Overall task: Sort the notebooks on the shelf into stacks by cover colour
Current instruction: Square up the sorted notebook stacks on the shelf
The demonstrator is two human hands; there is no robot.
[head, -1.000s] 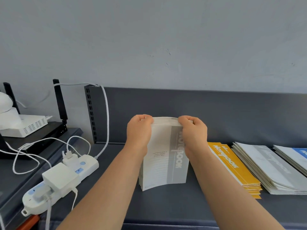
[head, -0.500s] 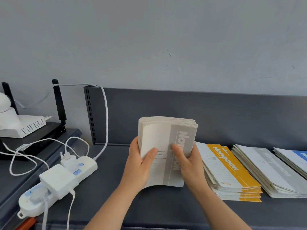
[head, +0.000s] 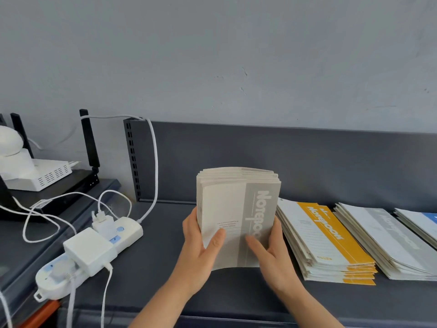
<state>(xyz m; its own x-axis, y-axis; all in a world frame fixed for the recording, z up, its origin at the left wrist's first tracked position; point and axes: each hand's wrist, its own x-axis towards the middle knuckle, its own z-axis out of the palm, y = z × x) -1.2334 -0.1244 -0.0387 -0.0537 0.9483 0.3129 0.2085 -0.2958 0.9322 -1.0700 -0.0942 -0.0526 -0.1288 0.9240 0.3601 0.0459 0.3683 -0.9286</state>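
Two hands are held over the shelf (head: 165,268), and an upright bundle of grey notebooks (head: 236,209) is gripped between them. The left hand (head: 201,252) is curled round the bundle's lower left edge and the right hand (head: 272,254) round its lower right, with both thumbs pressed on the front cover. Bare shelf surface is seen between the bundle and the power strip (head: 94,254) on the left. Just right of the bundle, a yellow stack (head: 331,237), a grey stack (head: 383,240) and a blue-covered stack (head: 423,221) are laid flat side by side.
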